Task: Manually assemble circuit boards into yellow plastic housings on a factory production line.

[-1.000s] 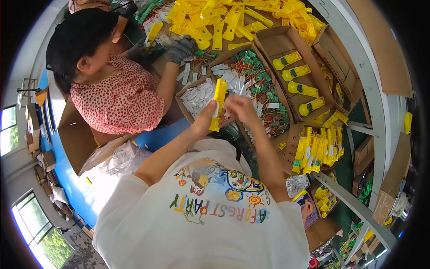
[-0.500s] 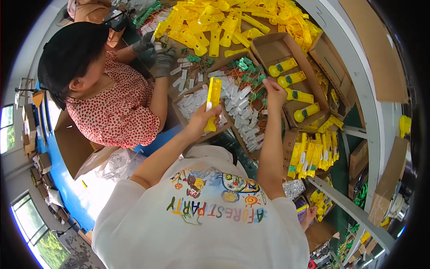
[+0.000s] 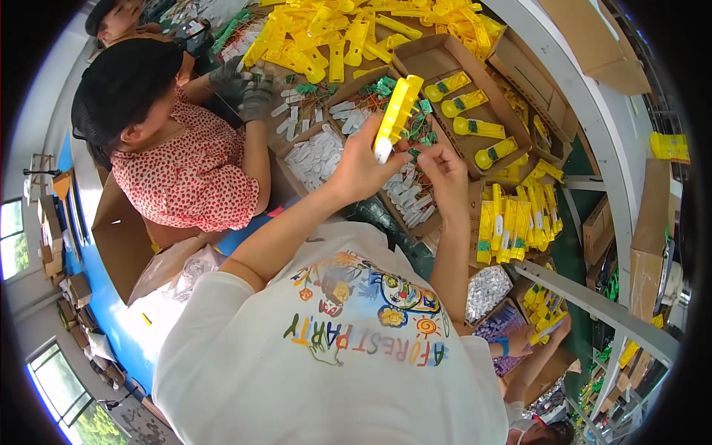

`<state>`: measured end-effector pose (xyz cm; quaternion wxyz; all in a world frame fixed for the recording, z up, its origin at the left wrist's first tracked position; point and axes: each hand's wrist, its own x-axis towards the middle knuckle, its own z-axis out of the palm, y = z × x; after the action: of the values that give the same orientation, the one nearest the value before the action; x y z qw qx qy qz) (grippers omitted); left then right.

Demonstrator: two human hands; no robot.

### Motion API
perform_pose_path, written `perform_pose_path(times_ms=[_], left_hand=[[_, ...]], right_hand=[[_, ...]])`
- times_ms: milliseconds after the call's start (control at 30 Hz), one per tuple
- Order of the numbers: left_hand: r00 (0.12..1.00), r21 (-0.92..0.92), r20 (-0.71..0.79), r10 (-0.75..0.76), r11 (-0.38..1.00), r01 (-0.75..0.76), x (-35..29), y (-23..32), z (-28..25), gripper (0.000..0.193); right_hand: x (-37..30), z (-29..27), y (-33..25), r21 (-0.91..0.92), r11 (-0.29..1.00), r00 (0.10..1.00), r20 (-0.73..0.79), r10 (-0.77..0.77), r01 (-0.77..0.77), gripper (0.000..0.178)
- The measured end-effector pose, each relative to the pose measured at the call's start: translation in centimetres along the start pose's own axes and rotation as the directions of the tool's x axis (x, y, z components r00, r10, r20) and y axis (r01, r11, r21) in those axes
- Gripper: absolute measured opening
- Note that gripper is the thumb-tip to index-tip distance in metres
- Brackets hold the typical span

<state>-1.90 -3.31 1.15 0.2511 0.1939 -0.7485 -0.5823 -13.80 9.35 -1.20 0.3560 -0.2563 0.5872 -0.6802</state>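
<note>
My left hand (image 3: 360, 169) is closed round a long yellow plastic casing (image 3: 400, 107), tilted with its open, ribbed side toward the right. A white plastic piece (image 3: 383, 151) sits at the casing's lower end. Close beside it, my right hand (image 3: 446, 176) pinches a small green circuit board (image 3: 414, 154) between thumb and fingers, near my left thumb. Below both hands stands a cardboard tray of white plastic pieces (image 3: 406, 204) and wired green boards (image 3: 426, 139).
A cardboard box (image 3: 486, 159) with several yellow casings lies at the right, near upright yellow casings (image 3: 512, 222). Loose yellow casings (image 3: 326, 37) are heaped behind. A gloved co-worker (image 3: 193, 163) sits at the left by white pieces (image 3: 315, 157); another person's hands (image 3: 519, 341) work at lower right.
My left hand has moved right and up, turning the yellow casing. My right hand has come down from the green boards toward it, now pinching a board. The lower-right person shows more.
</note>
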Motion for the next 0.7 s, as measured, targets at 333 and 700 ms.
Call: perform_pose_path(times_ms=[333,700], left_hand=[[0.989,-0.276,-0.103,-0.106,0.958,0.074,-2.1,1.0,0.5,0.041],[0.978,-0.173,-0.186,-0.093,0.983,0.060,-1.9,1.3,0.3,0.049]], right_hand=[[-3.0,3.9,0.1,0.231,0.970,0.997,-0.002,-0.075,0.073,0.017],[-2.8,3.2,-0.1,0.026,0.989,0.989,-0.005,0.148,-0.148,0.016]])
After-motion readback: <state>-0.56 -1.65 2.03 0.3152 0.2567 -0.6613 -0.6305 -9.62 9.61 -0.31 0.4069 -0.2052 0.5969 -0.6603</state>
